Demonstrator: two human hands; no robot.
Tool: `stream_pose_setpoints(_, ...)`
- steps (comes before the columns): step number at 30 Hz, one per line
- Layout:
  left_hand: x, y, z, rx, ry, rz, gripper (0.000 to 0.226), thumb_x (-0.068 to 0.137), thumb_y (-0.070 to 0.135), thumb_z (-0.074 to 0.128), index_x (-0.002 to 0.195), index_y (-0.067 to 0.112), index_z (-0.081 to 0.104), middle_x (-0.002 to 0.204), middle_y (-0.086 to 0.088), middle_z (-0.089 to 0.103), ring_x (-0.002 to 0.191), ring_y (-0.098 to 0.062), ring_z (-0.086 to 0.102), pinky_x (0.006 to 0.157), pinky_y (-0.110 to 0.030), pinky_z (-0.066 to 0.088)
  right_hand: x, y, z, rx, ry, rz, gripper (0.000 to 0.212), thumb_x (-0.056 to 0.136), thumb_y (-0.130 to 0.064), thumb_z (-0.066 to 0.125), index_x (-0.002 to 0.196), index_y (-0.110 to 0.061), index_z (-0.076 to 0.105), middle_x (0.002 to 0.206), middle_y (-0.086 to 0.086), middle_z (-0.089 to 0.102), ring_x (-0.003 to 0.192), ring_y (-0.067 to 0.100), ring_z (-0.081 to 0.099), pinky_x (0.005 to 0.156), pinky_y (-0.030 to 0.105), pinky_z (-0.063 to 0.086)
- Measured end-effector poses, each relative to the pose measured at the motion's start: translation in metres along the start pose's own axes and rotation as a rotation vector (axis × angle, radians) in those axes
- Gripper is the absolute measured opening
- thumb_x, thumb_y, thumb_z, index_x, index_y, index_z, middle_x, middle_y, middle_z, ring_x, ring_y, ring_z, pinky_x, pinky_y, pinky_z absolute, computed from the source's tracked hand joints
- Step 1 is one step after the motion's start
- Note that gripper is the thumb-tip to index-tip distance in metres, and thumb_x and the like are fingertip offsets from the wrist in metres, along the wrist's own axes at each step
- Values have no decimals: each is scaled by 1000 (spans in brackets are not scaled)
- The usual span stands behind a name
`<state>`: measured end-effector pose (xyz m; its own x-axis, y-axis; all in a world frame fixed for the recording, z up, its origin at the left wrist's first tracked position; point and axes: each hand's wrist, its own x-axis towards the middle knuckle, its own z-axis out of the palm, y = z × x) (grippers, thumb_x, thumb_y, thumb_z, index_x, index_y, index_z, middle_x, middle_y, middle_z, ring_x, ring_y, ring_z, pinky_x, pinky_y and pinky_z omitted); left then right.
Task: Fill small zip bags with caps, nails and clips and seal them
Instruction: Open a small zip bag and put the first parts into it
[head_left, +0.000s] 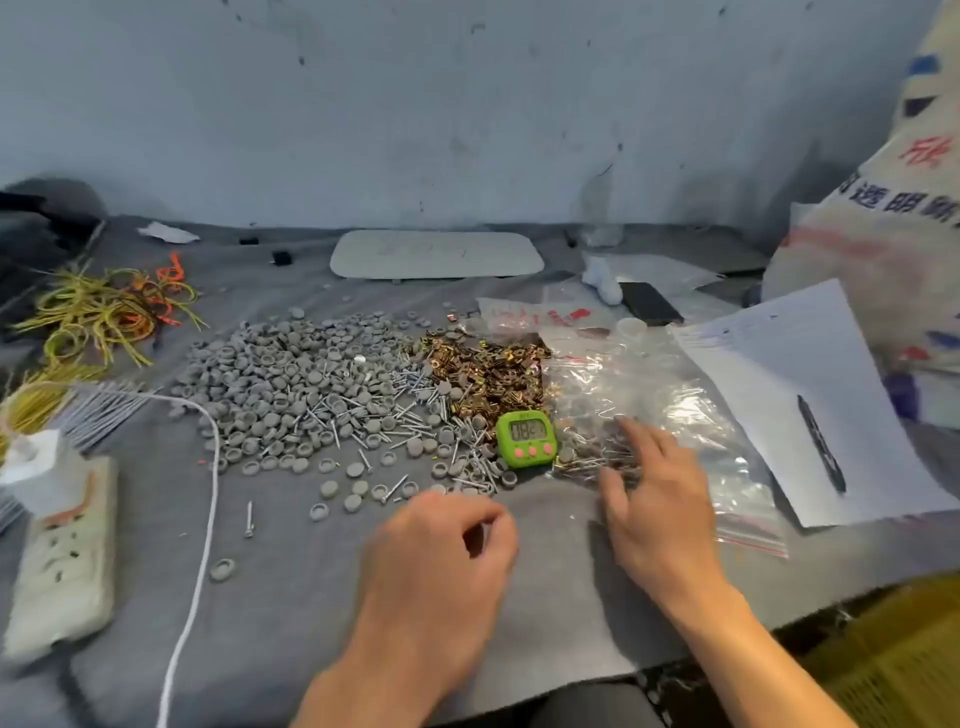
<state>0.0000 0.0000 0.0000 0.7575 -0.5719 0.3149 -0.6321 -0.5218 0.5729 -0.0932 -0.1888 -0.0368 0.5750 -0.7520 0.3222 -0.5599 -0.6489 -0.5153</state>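
Note:
A wide heap of grey round caps (291, 379) covers the middle of the grey cloth, with silver nails (405, 410) mixed in at its right side. Brass-coloured clips (483, 374) are piled beside them. Clear zip bags (670, 415) lie in a heap at the right, some holding parts. My right hand (654, 499) lies flat with spread fingers on the near edge of the bag heap. My left hand (441, 556) hovers over bare cloth in front of the caps, fingers curled toward the thumb; whether it holds anything is hidden.
A green timer (525, 439) stands between clips and bags. White sheets with a dark pen (823, 447) lie right. A power strip (67, 551) and white cord (208, 519) are left, yellow ties (93, 317) far left, a white tray (436, 254) at the back.

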Motion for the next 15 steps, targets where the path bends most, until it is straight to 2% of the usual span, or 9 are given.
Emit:
stream_pose_setpoints(1,14,-3,4,-49,-14,33,12,90,40,65,86,37,76,81,19,68,80,-1,55,69,-23,38,5,9,-8,-4,98,34,54,91,-12,65,145,-17,57,140,9,62,130,29,52,112,48,41)
stream_pose_setpoints(3,38,-2,12,-116,-3,96,12,91,32,66,91,34,79,90,20,71,85,1,55,73,-18,38,10,24,-25,-141,92,209,52,87,-9,62,139,-15,61,136,10,64,129,32,53,110,48,41)
stream_pose_setpoints(4,54,0,16,-145,0,105,14,91,28,67,96,32,80,96,18,72,90,0,55,78,-17,38,9,31,-37,-209,-11,286,49,89,-13,60,138,-17,60,137,10,64,128,34,55,108,46,43)
stream_pose_setpoints(6,78,0,31,-134,-10,112,20,92,23,67,107,29,78,108,12,73,100,-2,53,89,-20,37,8,41,-45,-252,-234,326,36,94,-21,53,130,-25,58,128,10,68,117,37,61,95,44,51)
stream_pose_setpoints(8,99,-3,39,-118,11,76,24,94,22,66,114,30,76,118,9,71,108,-2,50,95,-23,36,10,48,-45,-301,-320,286,35,94,-22,52,127,-33,59,120,7,72,109,36,64,86,41,53)
stream_pose_setpoints(11,118,-7,41,-106,8,50,26,95,23,65,118,29,74,125,6,69,111,-2,46,103,-32,38,21,64,-51,-353,-216,257,26,97,-27,59,118,-33,73,113,2,77,107,33,68,88,39,55)
stream_pose_setpoints(13,122,-5,40,-102,4,42,26,96,23,65,119,30,73,127,8,68,112,-2,46,104,-34,39,28,76,-61,-178,-90,249,20,99,-24,64,112,-29,79,110,-1,79,107,29,70,91,35,54)
stream_pose_setpoints(15,122,-4,39,-115,-5,23,25,96,24,65,119,33,72,126,10,67,111,-9,56,104,-35,43,42,86,-74,30,-59,267,22,99,-17,65,108,-27,82,102,-12,79,104,17,71,87,21,50)
